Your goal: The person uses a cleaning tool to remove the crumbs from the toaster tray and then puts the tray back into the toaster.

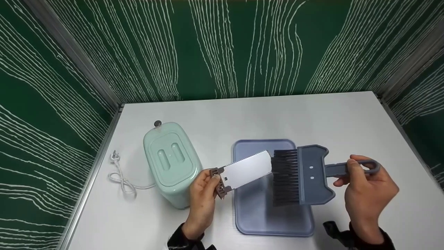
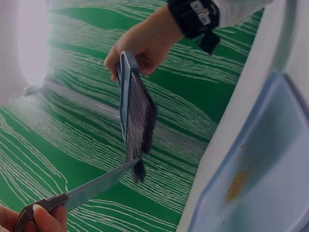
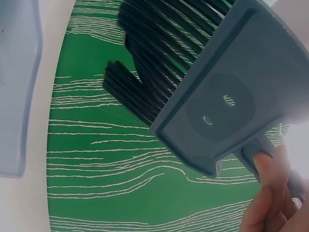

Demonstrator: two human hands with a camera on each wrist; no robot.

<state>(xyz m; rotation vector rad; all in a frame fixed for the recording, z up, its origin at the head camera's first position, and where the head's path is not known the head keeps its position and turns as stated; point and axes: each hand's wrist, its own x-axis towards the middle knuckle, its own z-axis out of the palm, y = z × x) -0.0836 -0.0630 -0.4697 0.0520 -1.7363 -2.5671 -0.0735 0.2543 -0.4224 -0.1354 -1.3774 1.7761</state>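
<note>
My left hand (image 1: 203, 201) pinches the brown end of a flat metal crumb tray (image 1: 248, 169), thumb on top. In my right hand (image 1: 369, 194) is the handle of a grey-blue brush (image 1: 314, 175) with dark bristles pointing left. The bristles (image 2: 140, 125) touch the far end of the crumb tray in the left wrist view. Both are held above a blue-grey plastic tray (image 1: 256, 222). Brown crumbs (image 2: 237, 186) lie on that plastic tray. In the right wrist view the brush head (image 3: 227, 92) shows large, its bristles parted near one corner.
A mint-green toaster (image 1: 171, 158) with a lid over its top stands left of my left hand. Its white cord and plug (image 1: 119, 170) lie on the white table (image 1: 208, 121). Green walls (image 1: 208, 52) with white lines enclose the table at the back and sides.
</note>
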